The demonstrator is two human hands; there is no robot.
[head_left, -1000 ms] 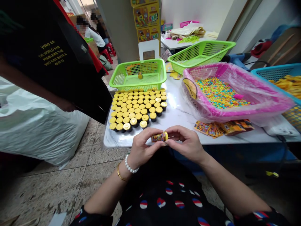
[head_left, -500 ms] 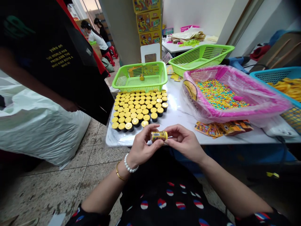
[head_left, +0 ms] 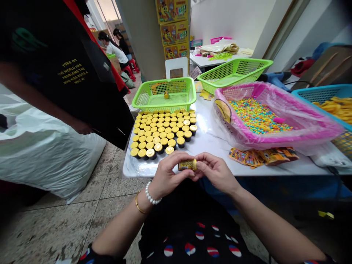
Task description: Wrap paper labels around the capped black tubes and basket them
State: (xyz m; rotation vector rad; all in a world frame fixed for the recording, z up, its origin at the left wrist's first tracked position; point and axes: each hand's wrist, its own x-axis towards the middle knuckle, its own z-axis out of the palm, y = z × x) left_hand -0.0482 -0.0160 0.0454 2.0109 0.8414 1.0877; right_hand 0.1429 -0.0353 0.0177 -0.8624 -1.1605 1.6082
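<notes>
Near the table's front edge, a small labelled jar (head_left: pixel 186 165) with a yellow lid lies sideways between my two hands. My left hand (head_left: pixel 171 169) is wrapped round its body, with the thumb along the lower side. At the lid end, the fingers and thumb of my right hand (head_left: pixel 211 169) pinch the jar. Just beyond my hands, many dark jars with yellow lids (head_left: pixel 162 135) stand upright in close rows on the white table (head_left: pixel 209 141). Part of the held jar is hidden by my fingers.
A green basket (head_left: pixel 137 96) with one jar (head_left: pixel 166 95) inside stands behind the rows. To the right are a pink basket (head_left: pixel 310 137) of colourful candies, printed labels (head_left: pixel 261 157), and a blue basket (head_left: pixel 324 91). A person in black (head_left: pixel 68 73) stands at left beside a white sack (head_left: pixel 55 154).
The jar has been turned about its length, so a different side of the label shows. My right fingers have closed in onto its lid end. The whole view has shifted slightly.
</notes>
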